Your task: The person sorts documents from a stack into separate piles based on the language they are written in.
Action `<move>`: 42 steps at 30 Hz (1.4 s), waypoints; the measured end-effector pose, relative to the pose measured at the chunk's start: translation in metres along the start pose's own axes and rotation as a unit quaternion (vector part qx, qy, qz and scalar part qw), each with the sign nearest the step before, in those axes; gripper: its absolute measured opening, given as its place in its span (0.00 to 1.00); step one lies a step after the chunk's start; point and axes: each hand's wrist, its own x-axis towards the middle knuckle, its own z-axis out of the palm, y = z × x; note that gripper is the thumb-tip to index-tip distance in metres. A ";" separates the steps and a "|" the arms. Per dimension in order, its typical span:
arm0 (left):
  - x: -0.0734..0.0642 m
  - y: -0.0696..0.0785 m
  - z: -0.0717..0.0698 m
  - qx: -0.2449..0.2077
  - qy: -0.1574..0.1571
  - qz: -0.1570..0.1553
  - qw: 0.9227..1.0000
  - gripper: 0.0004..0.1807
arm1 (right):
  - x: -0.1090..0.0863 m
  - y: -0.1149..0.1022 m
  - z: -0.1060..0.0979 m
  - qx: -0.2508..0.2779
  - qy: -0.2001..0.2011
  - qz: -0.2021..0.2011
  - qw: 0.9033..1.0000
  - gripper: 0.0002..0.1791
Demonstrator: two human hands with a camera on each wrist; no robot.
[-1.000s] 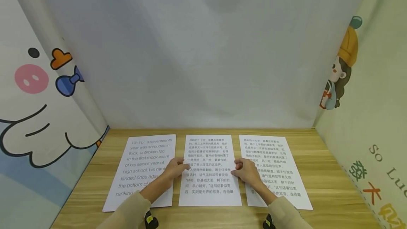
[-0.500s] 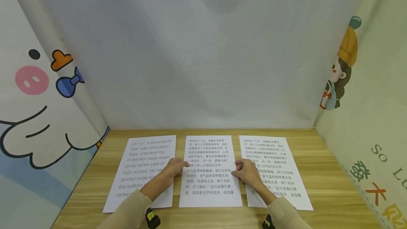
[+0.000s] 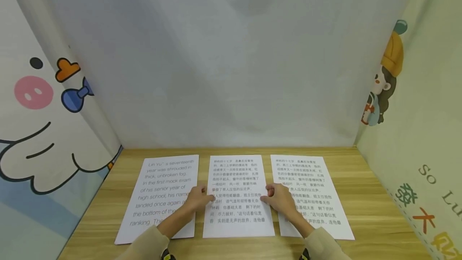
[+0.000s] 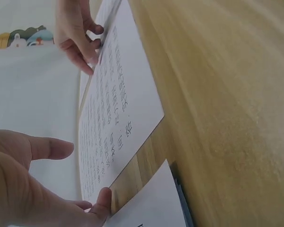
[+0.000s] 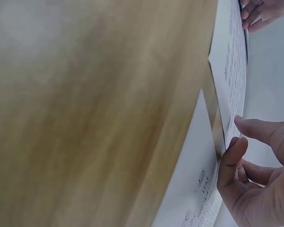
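Observation:
Between both hands lies a printed paper sheet (image 3: 234, 224) with Chinese text, flat on the wooden table. My left hand (image 3: 199, 200) is at its left edge, the thumb reaching over the print. In the left wrist view, that thumb (image 4: 61, 148) and a fingertip (image 4: 103, 203) stand well apart. My right hand (image 3: 281, 200) is at the sheet's right edge, fingers bent. The right wrist view shows a gap between its thumb (image 5: 253, 128) and bent forefinger (image 5: 229, 172). Each wrist partly covers the neighbouring sheet.
To the left lies a printed English page (image 3: 159, 196), with a dark edge (image 4: 185, 208) under it. Another Chinese-text sheet (image 3: 317, 200) lies to the right. Bare wooden table (image 3: 375, 212) shows around the papers. A pale curtain (image 3: 231, 71) rises behind, with patterned cloths at both sides.
My left hand has shifted slightly toward the near side, its thumb now over the middle sheet. The right hand stays at the right edge. The head view has shifted slightly.

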 end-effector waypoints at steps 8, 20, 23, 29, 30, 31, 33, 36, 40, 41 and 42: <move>-0.016 0.003 0.002 0.023 -0.012 -0.003 1.000 0.28 | -0.009 -0.004 0.001 -0.058 0.006 -0.032 0.998 0.14; -0.002 0.002 -0.009 -0.105 -0.031 -0.055 0.993 0.18 | -0.002 0.001 -0.001 -0.040 -0.001 0.034 0.999 0.28; 0.000 0.000 -0.011 -0.123 -0.034 -0.061 0.990 0.13 | -0.003 0.001 -0.001 -0.036 0.002 0.040 0.999 0.27; 0.001 -0.003 -0.011 -0.117 -0.033 -0.061 0.991 0.06 | -0.007 -0.002 0.001 -0.059 0.047 0.012 0.997 0.21; 0.001 -0.003 -0.012 -0.115 -0.032 -0.063 0.991 0.06 | -0.008 -0.003 0.002 -0.064 0.053 0.005 0.996 0.20; 0.001 -0.003 -0.012 -0.114 -0.032 -0.064 0.991 0.06 | -0.008 -0.004 0.002 -0.071 0.060 -0.004 0.996 0.20; 0.001 -0.002 -0.012 -0.114 -0.032 -0.065 0.991 0.10 | -0.008 -0.005 0.003 -0.083 0.069 -0.012 0.994 0.19; 0.001 -0.002 -0.012 -0.116 -0.035 -0.067 0.990 0.20 | -0.008 -0.006 0.005 -0.097 0.074 -0.015 0.992 0.19; -0.003 0.000 -0.009 -0.100 -0.037 -0.055 0.993 0.30 | -0.007 -0.005 0.007 -0.115 0.064 -0.014 0.991 0.22; -0.005 0.000 -0.009 -0.092 -0.035 -0.050 0.994 0.33 | -0.007 -0.005 0.008 -0.122 0.059 -0.016 0.991 0.23; -0.007 0.001 -0.008 -0.081 -0.033 -0.044 0.995 0.35 | -0.007 -0.004 0.009 -0.128 0.056 -0.020 0.990 0.24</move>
